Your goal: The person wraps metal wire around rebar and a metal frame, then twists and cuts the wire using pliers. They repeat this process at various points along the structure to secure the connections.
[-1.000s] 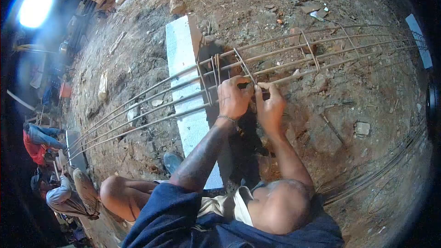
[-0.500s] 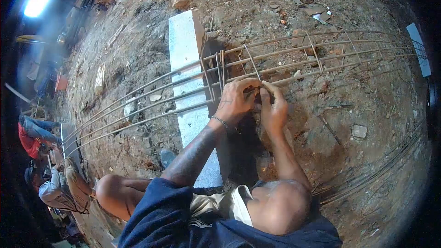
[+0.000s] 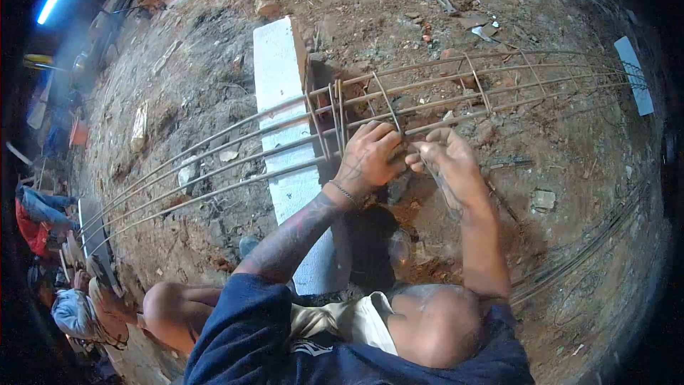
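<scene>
Long steel bars (image 3: 285,144) run across the view, with square wire stirrups (image 3: 388,102) around them right of a white block (image 3: 281,71). My left hand (image 3: 372,153) is closed at the nearest bar, beside a stirrup corner; what its fingers grip is hidden. Just right of it, my right hand (image 3: 447,164) has its thumb and fingers pinched together below the bar, and whatever is between them is too small to make out. Several stirrups stand bunched (image 3: 339,110) just left of my left hand.
Two people (image 3: 35,214) (image 3: 78,310) are at the far left, near another support (image 3: 96,235). A white block (image 3: 634,75) stands under the bars' far right end. A tool (image 3: 502,203) and loose thin rods (image 3: 591,246) lie on the dirt ground (image 3: 206,85).
My right hand has moved right and slightly down, away from my left hand, and its wrist has turned. My left hand stays at the bar. The whole view has shifted slightly.
</scene>
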{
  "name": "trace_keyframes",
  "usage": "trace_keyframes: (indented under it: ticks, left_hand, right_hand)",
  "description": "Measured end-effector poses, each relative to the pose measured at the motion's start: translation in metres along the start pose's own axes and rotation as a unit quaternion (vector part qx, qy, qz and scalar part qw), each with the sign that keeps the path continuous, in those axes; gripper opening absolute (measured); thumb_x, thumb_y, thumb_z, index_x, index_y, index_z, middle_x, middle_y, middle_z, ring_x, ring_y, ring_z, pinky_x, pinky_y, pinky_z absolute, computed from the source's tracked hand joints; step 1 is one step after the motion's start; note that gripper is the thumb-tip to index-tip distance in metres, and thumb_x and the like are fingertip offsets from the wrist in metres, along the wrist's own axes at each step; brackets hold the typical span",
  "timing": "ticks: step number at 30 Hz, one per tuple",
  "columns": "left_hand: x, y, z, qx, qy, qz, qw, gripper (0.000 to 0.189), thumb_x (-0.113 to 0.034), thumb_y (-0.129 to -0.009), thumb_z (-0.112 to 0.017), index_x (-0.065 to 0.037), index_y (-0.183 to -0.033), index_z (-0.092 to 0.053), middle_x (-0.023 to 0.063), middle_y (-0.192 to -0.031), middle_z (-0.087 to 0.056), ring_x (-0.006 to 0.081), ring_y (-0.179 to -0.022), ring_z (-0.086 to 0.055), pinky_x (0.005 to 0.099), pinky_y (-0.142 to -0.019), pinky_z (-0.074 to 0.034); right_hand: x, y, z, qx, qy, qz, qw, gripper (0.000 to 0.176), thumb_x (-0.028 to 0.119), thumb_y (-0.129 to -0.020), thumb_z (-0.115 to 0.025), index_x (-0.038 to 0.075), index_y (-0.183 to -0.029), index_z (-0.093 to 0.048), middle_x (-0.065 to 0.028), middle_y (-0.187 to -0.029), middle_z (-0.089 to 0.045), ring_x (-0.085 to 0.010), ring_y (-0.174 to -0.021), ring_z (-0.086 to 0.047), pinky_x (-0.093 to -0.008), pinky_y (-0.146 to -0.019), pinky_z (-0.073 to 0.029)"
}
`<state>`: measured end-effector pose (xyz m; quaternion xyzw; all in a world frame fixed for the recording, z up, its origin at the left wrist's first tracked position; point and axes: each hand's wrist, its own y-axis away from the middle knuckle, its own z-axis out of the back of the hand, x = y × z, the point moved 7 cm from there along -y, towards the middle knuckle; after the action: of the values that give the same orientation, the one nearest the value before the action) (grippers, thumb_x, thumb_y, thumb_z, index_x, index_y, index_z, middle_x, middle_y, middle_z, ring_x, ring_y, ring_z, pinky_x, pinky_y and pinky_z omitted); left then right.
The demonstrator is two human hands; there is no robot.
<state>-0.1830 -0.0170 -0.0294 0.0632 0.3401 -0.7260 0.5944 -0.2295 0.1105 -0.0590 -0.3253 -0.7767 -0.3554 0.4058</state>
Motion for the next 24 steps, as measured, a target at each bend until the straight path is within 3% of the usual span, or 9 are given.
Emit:
trace_keyframes:
  ticks: [4, 8, 11, 13, 14, 17, 19, 20, 24]
  left_hand:
    - [-0.005, -0.021, 0.001, 0.069, -0.005, 0.022, 0.997, 0.029, -0.020, -0.069, -0.069, 0.000, -0.089, -0.061, 0.0131, -0.085, -0.060, 0.0308, -0.084, -0.060, 0.0390, -0.070, -0.049]
    - [0.005, -0.026, -0.002, 0.095, -0.022, -0.023, 0.995, 0.021, -0.020, -0.073, -0.067, 0.000, -0.077, -0.064, 0.0157, -0.073, -0.061, 0.0336, -0.070, -0.062, 0.0412, -0.061, -0.050]
    - [0.007, -0.030, 0.006, 0.092, 0.033, 0.010, 0.995, 0.019, -0.018, -0.076, -0.065, 0.000, -0.082, -0.065, 0.0167, -0.075, -0.063, 0.0337, -0.068, -0.062, 0.0407, -0.062, -0.050]
    - [0.017, -0.025, 0.005, 0.097, 0.050, 0.051, 0.993, 0.020, -0.018, -0.082, -0.061, 0.001, -0.085, -0.065, 0.0176, -0.076, -0.064, 0.0338, -0.068, -0.062, 0.0389, -0.062, -0.050]
    - [0.019, -0.023, 0.007, 0.086, 0.072, 0.053, 0.992, 0.022, -0.019, -0.084, -0.059, 0.002, -0.085, -0.064, 0.0175, -0.076, -0.064, 0.0334, -0.067, -0.063, 0.0377, -0.061, -0.051]
    - [0.022, -0.018, 0.006, 0.063, 0.098, 0.043, 0.992, 0.025, -0.021, -0.088, -0.057, 0.003, -0.086, -0.063, 0.0163, -0.073, -0.064, 0.0290, -0.064, -0.064, 0.0346, -0.059, -0.050]
    - [0.031, -0.015, -0.001, 0.125, 0.173, 0.159, 0.964, 0.024, -0.021, -0.088, -0.056, 0.003, -0.086, -0.063, 0.0153, -0.071, -0.064, 0.0261, -0.062, -0.064, 0.0338, -0.058, -0.050]
    - [0.027, -0.016, 0.004, 0.096, 0.136, 0.104, 0.980, 0.023, -0.020, -0.088, -0.056, 0.002, -0.085, -0.062, 0.0145, -0.071, -0.065, 0.0242, -0.063, -0.065, 0.0326, -0.058, -0.050]
    - [0.028, -0.012, 0.003, 0.059, 0.143, 0.085, 0.984, 0.019, -0.016, -0.086, -0.058, 0.002, -0.091, -0.063, 0.0145, -0.076, -0.065, 0.0259, -0.067, -0.066, 0.0321, -0.060, -0.052]
  right_hand:
    - [0.020, -0.002, -0.015, 0.015, 0.077, -0.017, 0.997, 0.028, 0.030, -0.096, -0.045, 0.002, -0.100, -0.045, -0.0129, -0.089, -0.058, -0.0204, -0.070, -0.064, -0.0269, -0.058, -0.054]
    - [0.028, -0.006, -0.012, 0.015, 0.090, -0.028, 0.995, 0.028, 0.031, -0.096, -0.044, 0.003, -0.100, -0.046, -0.0132, -0.088, -0.060, -0.0194, -0.068, -0.064, -0.0275, -0.056, -0.054]
    - [0.020, -0.007, 0.004, -0.039, 0.032, 0.029, 0.998, 0.034, 0.037, -0.094, -0.045, 0.004, -0.102, -0.048, -0.0121, -0.082, -0.063, -0.0162, -0.062, -0.062, -0.0265, -0.049, -0.049]
    - [-0.020, 0.001, 0.010, -0.099, 0.107, -0.108, 0.983, 0.039, 0.043, -0.091, -0.049, 0.007, -0.103, -0.050, -0.0084, -0.075, -0.063, -0.0136, -0.056, -0.058, -0.0251, -0.043, -0.041]
    - [-0.041, 0.004, -0.001, -0.097, 0.035, -0.175, 0.979, 0.040, 0.046, -0.089, -0.051, 0.009, -0.103, -0.052, -0.0068, -0.074, -0.063, -0.0128, -0.052, -0.053, -0.0241, -0.041, -0.035]
    - [-0.056, -0.004, -0.022, -0.055, -0.124, -0.198, 0.971, 0.029, 0.038, -0.091, -0.048, 0.010, -0.096, -0.053, -0.0038, -0.076, -0.059, -0.0108, -0.052, -0.050, -0.0225, -0.041, -0.034]
    - [-0.068, -0.012, -0.017, -0.060, -0.154, -0.196, 0.967, 0.025, 0.035, -0.092, -0.047, 0.010, -0.096, -0.053, -0.0032, -0.076, -0.057, -0.0100, -0.052, -0.048, -0.0219, -0.041, -0.033]
    - [-0.070, -0.017, -0.018, -0.063, -0.183, -0.193, 0.962, 0.022, 0.031, -0.092, -0.046, 0.010, -0.095, -0.053, -0.0027, -0.076, -0.056, -0.0093, -0.052, -0.047, -0.0213, -0.041, -0.033]
    - [-0.077, -0.017, -0.012, -0.087, -0.178, -0.182, 0.963, 0.018, 0.026, -0.092, -0.045, 0.010, -0.094, -0.052, -0.0030, -0.074, -0.055, -0.0087, -0.050, -0.044, -0.0201, -0.040, -0.032]
